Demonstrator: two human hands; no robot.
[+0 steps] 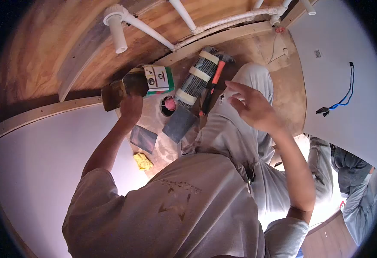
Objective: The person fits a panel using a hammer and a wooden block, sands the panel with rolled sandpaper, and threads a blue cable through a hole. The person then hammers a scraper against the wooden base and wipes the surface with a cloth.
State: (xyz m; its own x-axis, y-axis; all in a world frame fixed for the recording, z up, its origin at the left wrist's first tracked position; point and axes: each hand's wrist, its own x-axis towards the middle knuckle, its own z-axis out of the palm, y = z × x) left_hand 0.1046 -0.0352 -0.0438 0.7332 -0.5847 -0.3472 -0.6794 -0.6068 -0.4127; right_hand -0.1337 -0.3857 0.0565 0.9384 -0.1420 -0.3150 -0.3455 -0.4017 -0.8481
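Observation:
My left hand (131, 107) is at the dark opening of a cardboard box (158, 79) with white and green sides. Its fingers are hidden there, so I cannot tell whether they grip anything. My right hand (252, 105) hovers over my bent knee, fingers apart and holding nothing. Between the hands lies a bundle of dark strips (193, 80) bound with cream tape. Alongside it rests a hammer (217, 74) with an orange and black handle. Two dark flat pieces (179, 124) (144, 139) lie nearer my body, beside a round hole (168, 105) with something pink inside.
White pipes (223, 26) run along the wooden wall ahead. A crumpled yellow piece (143, 161) sits near the left white panel (55, 159). Blue wires (345, 99) stick out of the right white panel (339, 47). Another person's legs (360, 198) show at lower right.

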